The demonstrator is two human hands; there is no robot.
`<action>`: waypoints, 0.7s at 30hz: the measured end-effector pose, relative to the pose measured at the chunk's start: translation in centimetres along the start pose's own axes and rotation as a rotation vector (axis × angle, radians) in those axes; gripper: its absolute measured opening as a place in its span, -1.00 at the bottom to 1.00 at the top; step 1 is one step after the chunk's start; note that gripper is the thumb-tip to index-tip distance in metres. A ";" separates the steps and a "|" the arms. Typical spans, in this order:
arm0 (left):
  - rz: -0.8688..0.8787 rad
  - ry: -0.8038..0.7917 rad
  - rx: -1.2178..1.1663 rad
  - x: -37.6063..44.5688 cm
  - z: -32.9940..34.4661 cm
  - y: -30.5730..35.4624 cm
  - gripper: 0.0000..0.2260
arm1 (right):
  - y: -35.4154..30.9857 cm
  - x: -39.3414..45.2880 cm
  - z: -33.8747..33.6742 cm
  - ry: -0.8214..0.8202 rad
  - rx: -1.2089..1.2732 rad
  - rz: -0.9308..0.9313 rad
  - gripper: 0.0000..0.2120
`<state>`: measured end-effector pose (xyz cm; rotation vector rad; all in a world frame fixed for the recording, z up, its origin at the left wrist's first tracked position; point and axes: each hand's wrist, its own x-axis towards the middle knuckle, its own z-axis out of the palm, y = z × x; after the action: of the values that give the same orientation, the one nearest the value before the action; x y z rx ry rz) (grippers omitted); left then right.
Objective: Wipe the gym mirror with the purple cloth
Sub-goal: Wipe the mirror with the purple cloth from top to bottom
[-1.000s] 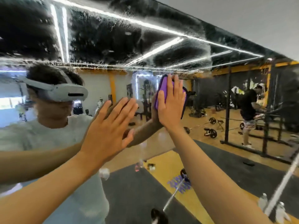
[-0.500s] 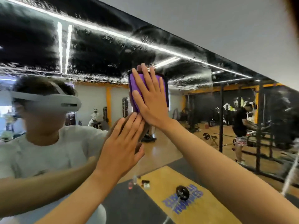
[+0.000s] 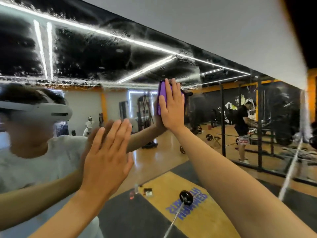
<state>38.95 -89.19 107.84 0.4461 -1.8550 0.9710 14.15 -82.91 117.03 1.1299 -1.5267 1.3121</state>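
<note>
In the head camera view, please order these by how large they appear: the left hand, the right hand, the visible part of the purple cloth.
1. left hand, largest, though it looks nearer the camera
2. right hand
3. purple cloth, mostly hidden under the right hand, pressed on the mirror

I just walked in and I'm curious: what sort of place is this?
A gym, most likely. The wall mirror reflects a barbell on the floor and a tall black rack, while a right hand presses a cloth to the glass.
</note>
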 end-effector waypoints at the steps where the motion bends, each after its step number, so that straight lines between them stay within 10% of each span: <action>1: 0.015 0.012 -0.003 0.9 0.3 1.2 -0.31 | 0.8 0.1 -0.1 -0.002 -0.004 -0.002 -0.38; 21: -0.055 0.046 0.058 22.9 10.5 17.9 -0.37 | 24.6 9.0 -4.1 0.033 -0.060 -0.137 -0.41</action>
<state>10.17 -84.03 117.89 0.5034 -1.7685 0.9917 -11.82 -78.53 119.61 1.1479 -1.4294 1.1802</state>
